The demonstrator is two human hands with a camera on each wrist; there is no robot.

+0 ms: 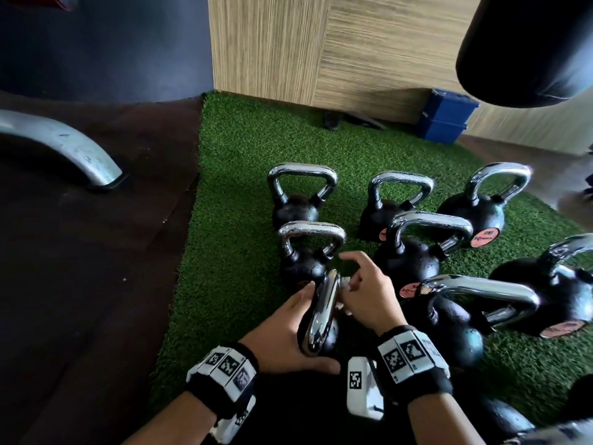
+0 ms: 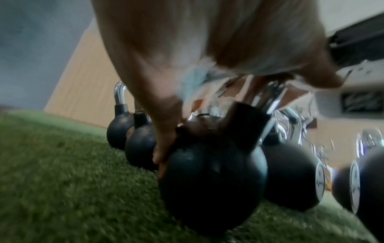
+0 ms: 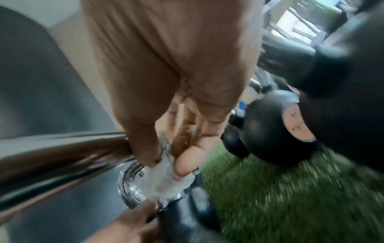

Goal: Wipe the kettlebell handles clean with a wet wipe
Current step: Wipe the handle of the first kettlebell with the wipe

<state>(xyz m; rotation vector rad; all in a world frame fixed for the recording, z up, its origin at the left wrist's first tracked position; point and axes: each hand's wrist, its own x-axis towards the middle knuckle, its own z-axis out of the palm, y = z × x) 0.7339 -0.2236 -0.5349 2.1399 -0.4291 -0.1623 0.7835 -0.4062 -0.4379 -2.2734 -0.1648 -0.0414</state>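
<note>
Standing on the green artificial-turf mat (image 1: 244,194): nearest black cast-iron kettlebell with a chrome loop handle (image 1: 322,311), close in front of the person, handle edge-on to the head camera

Cupping the black ball of that kettlebell from the left side: left hand (image 1: 282,335), fingers curving down around the body in the left wrist view, thumb lying along the near side

Pinching a crumpled white wet wipe (image 3: 164,179) against the chrome handle near its lower end, where it meets the black body: right hand (image 1: 365,293), thumb and curled fingers closing on the wipe; index finger lifting clear in the head view

Showing only as a small pale patch between the two hands in the head view: the wipe, largely hidden by fingers

Standing on the same mat beyond and to the right: six further black kettlebells with chrome handles (image 1: 301,191), some bearing round pink labels, two lining up directly behind the one in hand

Lying at the far edge of the mat against the wood-grain wall panel (image 1: 321,49): two stacked blue blocks (image 1: 446,115)

Resting on the dark floor at left: curved grey metal frame leg (image 1: 70,149)

Wrist views blurring heavily; finer detail not determinable
</note>
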